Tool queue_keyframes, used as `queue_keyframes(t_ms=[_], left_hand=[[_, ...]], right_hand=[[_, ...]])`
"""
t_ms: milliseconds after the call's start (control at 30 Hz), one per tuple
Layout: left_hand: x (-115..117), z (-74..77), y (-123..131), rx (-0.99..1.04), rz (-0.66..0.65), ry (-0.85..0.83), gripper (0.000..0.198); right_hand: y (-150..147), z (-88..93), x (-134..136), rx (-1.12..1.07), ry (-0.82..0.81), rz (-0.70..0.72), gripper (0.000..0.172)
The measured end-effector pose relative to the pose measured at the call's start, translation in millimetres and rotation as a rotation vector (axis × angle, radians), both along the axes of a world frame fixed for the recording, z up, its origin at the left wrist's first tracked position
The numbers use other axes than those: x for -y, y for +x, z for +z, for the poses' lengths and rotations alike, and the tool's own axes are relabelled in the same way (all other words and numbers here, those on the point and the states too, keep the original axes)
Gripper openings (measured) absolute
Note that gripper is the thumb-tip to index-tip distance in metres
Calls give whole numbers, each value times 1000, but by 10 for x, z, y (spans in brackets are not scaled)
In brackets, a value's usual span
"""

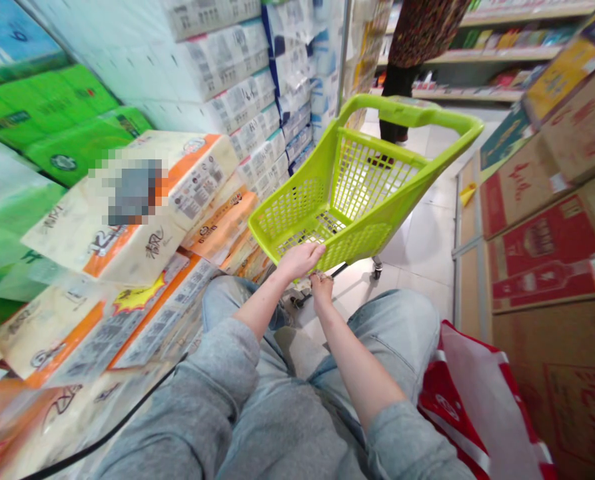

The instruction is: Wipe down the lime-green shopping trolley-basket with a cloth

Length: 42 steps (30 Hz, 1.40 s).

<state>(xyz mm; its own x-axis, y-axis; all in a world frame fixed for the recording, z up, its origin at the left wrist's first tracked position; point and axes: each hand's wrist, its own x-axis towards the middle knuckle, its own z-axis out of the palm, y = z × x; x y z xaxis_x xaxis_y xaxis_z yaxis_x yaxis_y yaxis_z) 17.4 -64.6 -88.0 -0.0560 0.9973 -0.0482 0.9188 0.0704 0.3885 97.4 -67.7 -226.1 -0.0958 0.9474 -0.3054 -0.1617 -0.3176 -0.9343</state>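
A lime-green shopping cart (377,180) stands in front of me, its slotted basket showing nothing inside. My left hand (301,260) is at the near lower edge of the basket, its fingers bent together against the green rim. Just below and to the right, my right hand (322,288) is curled close under the basket's edge, nearly touching the left one. Whether its fingers hold anything is too small and blurred to tell. Below the basket a caster wheel (376,268) rests on the tiled floor.
Stacked tissue packs (187,193) rise on the left, green packs (57,113) behind them. Cardboard boxes (542,247) line the right side. A red and white bag (482,400) is beside my right leg. Beyond the cart a person (400,87) stands near shelves (507,55).
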Motion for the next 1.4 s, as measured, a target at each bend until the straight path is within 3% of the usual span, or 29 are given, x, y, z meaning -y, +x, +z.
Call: queue_keyframes(t_ms=[333,567,733,933,1100,1400], left_hand=[[4,43,8,20,-8,-1,57],[-7,39,27,-8,9,-19,59],[-42,64,36,4,19,-42,60],[-97,48,25,51,38,-75,59],[-120,24,35,61,60,-83,63],[-135,44,88,31,97,-95,65]], right_hand=[[90,40,163,49,77,-8,32],[5,129,-48,129,75,3,16],[131,53,-74,164,92,44,19],[406,-85,115,95,4,47,32],[233,50,215,-5,37,141,35],[-11,203,110,9,-95,36,27]])
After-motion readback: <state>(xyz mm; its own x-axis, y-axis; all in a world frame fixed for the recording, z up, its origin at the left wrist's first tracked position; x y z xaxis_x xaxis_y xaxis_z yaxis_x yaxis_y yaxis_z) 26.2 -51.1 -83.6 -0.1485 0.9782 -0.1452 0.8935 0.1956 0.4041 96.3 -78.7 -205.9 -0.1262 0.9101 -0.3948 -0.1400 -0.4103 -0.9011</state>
